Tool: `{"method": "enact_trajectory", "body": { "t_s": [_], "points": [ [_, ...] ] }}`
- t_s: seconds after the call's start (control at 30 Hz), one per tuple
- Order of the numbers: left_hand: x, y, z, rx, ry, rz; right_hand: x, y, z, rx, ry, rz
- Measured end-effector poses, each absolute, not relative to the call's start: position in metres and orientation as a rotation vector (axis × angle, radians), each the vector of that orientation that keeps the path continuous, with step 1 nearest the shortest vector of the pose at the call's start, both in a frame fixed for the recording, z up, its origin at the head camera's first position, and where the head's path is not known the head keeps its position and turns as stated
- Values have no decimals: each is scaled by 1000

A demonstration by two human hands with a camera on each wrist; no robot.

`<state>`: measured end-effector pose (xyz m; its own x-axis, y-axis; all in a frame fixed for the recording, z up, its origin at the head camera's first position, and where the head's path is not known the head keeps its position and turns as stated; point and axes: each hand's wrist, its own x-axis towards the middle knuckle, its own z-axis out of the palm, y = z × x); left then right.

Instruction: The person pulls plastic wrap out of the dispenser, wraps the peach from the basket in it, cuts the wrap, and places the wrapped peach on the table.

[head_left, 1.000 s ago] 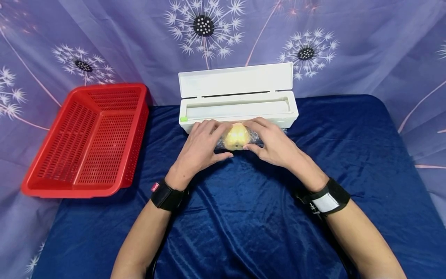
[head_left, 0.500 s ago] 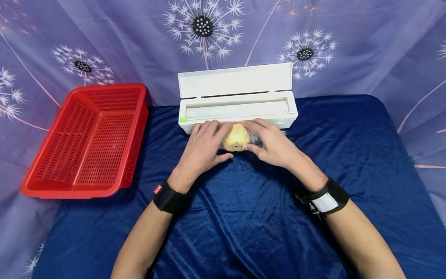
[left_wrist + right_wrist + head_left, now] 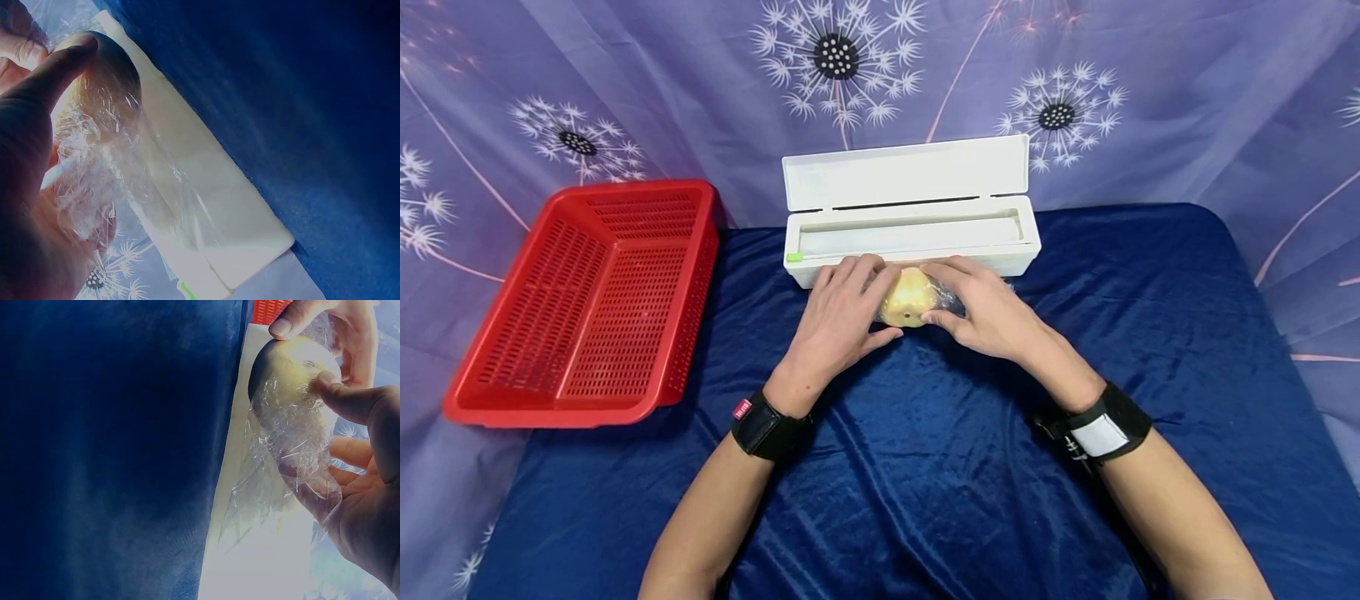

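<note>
A yellow apple (image 3: 908, 301) wrapped in clear cling film (image 3: 294, 456) sits on the blue cloth just in front of the white film dispenser box (image 3: 912, 218), whose lid stands open. My left hand (image 3: 838, 321) cups the apple (image 3: 103, 81) from the left, thumb on its near side. My right hand (image 3: 988, 315) grips it from the right, thumb pressing the film onto the fruit (image 3: 294, 362). Crinkled film (image 3: 125, 175) trails from the apple toward the box.
A red perforated plastic basket (image 3: 595, 304) stands at the left, partly over the table's edge. Blue velvet cloth (image 3: 925, 467) covers the table. A purple dandelion-print curtain (image 3: 1150, 100) hangs behind.
Both hands and the apple have stayed almost in place; the left wrist has shifted slightly forward and the fingers have adjusted a little on the film.
</note>
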<state>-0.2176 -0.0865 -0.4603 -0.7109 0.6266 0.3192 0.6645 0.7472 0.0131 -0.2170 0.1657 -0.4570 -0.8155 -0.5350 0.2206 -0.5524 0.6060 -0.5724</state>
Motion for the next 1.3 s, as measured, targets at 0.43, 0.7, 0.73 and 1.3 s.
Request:
{"method": "enact_trajectory", "body": {
  "t_s": [0.43,0.7,0.73,1.3],
  "points": [
    [-217,-87,-463,-1019,-2641,-195,-217,164,-458,941,-2779,1012],
    [-218,-87,-463,-1017,-2642,-233,-217,163,-457,922,-2787,1017],
    [-218,-86,-463,-1018,-2639,-239,-217,163,-457,918,-2786,1019],
    [-222,-90,-462,-1046,-2596,-261,-218,164,-457,836,-2821,1120]
  ]
}}
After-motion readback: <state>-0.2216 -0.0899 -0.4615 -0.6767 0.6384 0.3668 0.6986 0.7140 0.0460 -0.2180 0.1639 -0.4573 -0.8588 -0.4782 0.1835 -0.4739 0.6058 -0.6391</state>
